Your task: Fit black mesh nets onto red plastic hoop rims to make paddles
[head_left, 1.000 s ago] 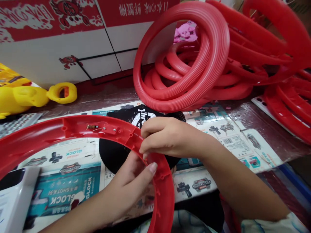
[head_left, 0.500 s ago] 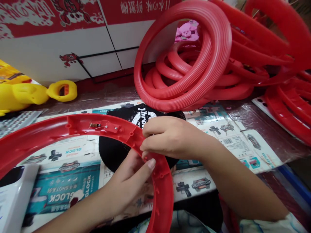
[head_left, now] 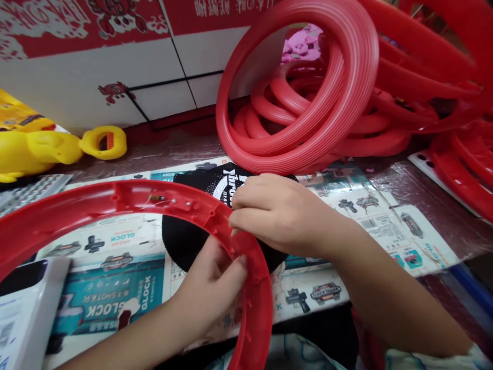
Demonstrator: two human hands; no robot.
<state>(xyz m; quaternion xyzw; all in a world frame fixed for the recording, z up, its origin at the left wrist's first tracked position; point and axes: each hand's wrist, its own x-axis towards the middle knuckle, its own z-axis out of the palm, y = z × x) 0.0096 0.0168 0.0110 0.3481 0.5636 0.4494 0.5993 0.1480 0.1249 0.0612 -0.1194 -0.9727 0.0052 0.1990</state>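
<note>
A hollow red plastic ring shell (head_left: 257, 303) is held with its open channel facing up. My left hand (head_left: 215, 280) grips its inner edge, thumb over the channel and fingers underneath. Above the same stretch of the shell, my right hand (head_left: 269, 210) is closed with the fingertips pinched at the channel. Whatever lies between those fingertips is hidden. Inside the shell's far side sits a small electronic part with thin wires (head_left: 156, 199). Beneath the ring lies a black cloth piece with white lettering (head_left: 181, 241), partly covered by my hands.
Ribbed red rings (head_left: 300, 159) are heaped at the back, with more red shells (head_left: 462, 169) on the right. Yellow plastic toy parts (head_left: 54, 149) lie at left, near a white box (head_left: 34, 313). Printed cardboard (head_left: 115, 298) covers the table; a white carton wall (head_left: 69, 87) stands behind.
The view has shifted slightly, moving the background to the right. My right hand's fingers have curled a little and lifted slightly at the shell. My left hand keeps its grip.
</note>
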